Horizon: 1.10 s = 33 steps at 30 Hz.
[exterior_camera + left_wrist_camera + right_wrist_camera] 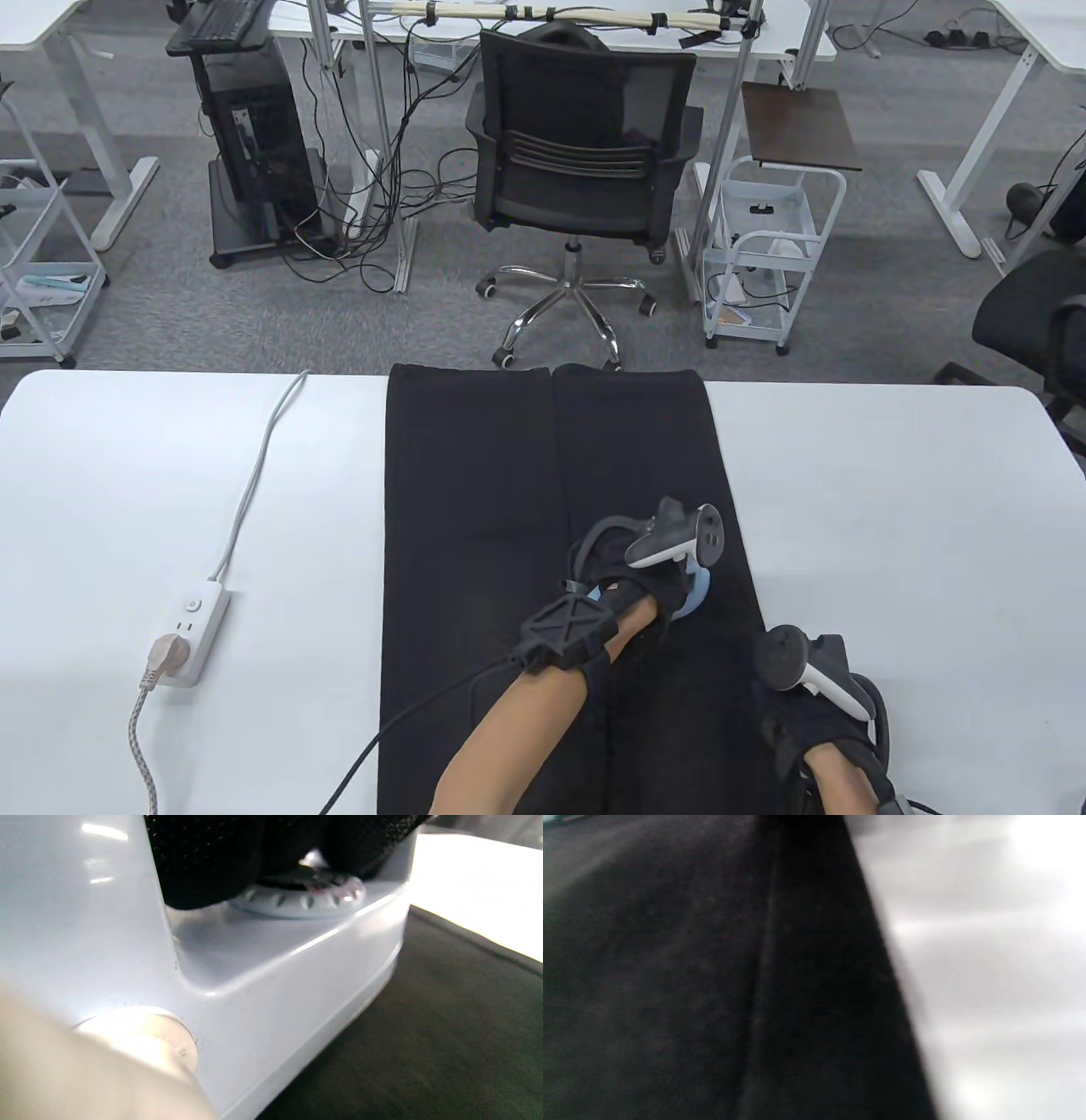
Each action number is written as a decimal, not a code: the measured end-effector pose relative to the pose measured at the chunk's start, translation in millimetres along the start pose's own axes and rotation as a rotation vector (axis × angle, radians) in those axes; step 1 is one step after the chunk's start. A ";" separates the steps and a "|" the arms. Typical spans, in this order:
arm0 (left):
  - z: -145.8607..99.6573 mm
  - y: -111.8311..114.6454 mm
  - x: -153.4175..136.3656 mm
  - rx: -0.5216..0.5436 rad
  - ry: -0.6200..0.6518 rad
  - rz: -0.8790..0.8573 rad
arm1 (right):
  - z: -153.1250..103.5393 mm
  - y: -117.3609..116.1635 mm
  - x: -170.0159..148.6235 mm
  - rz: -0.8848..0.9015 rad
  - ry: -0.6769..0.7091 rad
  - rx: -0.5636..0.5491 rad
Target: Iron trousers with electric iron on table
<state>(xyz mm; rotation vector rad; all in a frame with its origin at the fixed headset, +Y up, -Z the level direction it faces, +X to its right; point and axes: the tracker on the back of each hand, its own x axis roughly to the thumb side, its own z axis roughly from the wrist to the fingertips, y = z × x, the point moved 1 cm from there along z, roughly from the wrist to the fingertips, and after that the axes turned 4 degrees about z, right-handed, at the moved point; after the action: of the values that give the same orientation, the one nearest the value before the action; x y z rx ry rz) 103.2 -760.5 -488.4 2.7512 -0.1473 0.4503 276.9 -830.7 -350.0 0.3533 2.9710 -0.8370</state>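
Note:
Black trousers (pixel 509 526) lie flat on the white table (pixel 891 526), legs pointing away from me. My left hand (pixel 642 560) grips the handle of a pale blue electric iron (pixel 697 592) that stands on the right trouser leg; the hand and tracker hide most of it. In the left wrist view the iron's body (pixel 263 984) and dial (pixel 305 897) fill the frame, with my gloved fingers (pixel 212 857) around the handle above. My right hand (pixel 814 722) rests on the trousers near their right edge, close to me. The right wrist view shows only fabric (pixel 691 984) and table (pixel 988 984).
A white power strip (pixel 193 624) lies on the table's left part, with a plug in it and a braided cord (pixel 142 747) running toward me. Its white cable (pixel 254 484) runs to the far edge. A black office chair (pixel 585 161) stands beyond the table.

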 end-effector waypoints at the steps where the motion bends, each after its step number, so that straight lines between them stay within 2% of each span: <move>1: 4.8 -1.4 -5.8 -0.005 -0.023 -0.018 | 0.0 -0.1 0.0 0.003 0.003 0.005; 7: 7.5 -2.1 -10.5 0.000 -0.047 -0.024 | 0.5 0.6 -1.5 0.021 0.007 0.025; 13: -13.1 6.3 7.4 -0.010 0.012 -0.011 | 0.2 6.4 -10.8 0.130 0.031 0.046; 20: -63.5 25.2 50.7 -0.003 0.159 0.053 | -1.4 6.7 -16.0 0.146 0.030 0.044; 24: -103.4 40.4 77.1 0.001 0.270 0.100 | -3.3 7.1 -15.9 0.140 0.026 0.044; 30: -153.1 59.3 94.0 0.012 0.377 0.148 | -3.7 6.9 -16.9 0.129 0.027 0.055; 33: -158.3 61.4 93.2 0.031 0.385 0.151 | -3.7 6.3 -15.7 0.109 0.024 0.057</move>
<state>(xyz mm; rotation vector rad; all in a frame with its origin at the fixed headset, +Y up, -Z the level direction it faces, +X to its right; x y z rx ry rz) 135.7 -766.0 -297.5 2.6328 -0.2525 1.0172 293.8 -826.8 -348.7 0.5263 2.9231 -0.9130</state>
